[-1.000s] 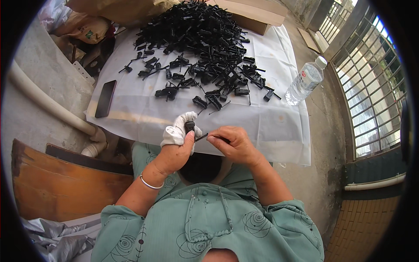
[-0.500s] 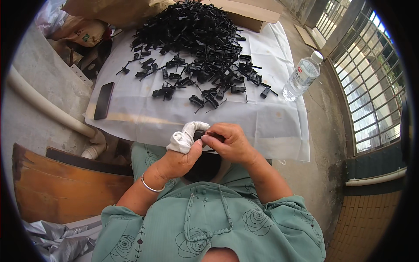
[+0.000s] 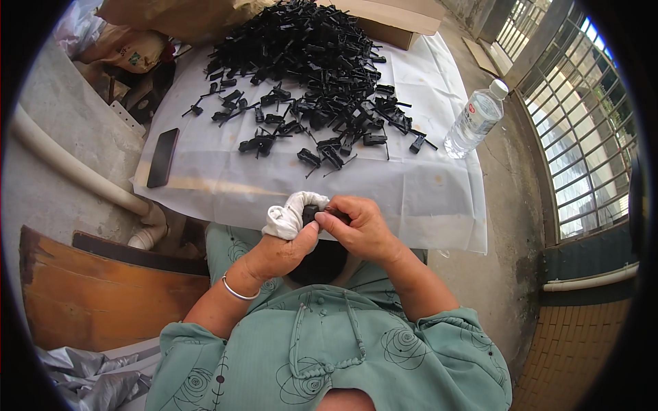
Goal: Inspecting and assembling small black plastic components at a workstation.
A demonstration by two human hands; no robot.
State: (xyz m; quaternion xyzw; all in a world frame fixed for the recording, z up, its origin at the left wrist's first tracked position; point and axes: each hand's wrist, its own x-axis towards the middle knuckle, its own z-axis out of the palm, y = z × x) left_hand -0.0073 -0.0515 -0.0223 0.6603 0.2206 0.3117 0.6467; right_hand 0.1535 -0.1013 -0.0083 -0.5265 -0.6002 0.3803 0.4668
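Note:
Close in front of me, at the table's near edge, a small black plastic part [image 3: 310, 213] sits between my two hands. My left hand [image 3: 291, 236], its fingers wrapped in a white cloth [image 3: 286, 214], is closed round the part with the thumb pressed on it. From the other side my right hand [image 3: 356, 222] pinches at the part's right end; its fingertips partly hide what they grip. Farther off, a big heap of similar black plastic parts [image 3: 301, 61] with thin stems covers the table, several loose ones [image 3: 329, 154] lying nearest me.
White plastic sheeting [image 3: 226, 164] covers the table [image 3: 411, 198]. A dark phone [image 3: 163, 157] lies at its left edge, and a clear water bottle [image 3: 473, 122] stands at its right. Behind the heap is a cardboard box [image 3: 391, 20]. A wooden board [image 3: 103, 294] and pipe [image 3: 75, 164] are left.
My hands stay in nearly the same place. The black part has turned slightly and shows more of its face between the cloth and my right fingers.

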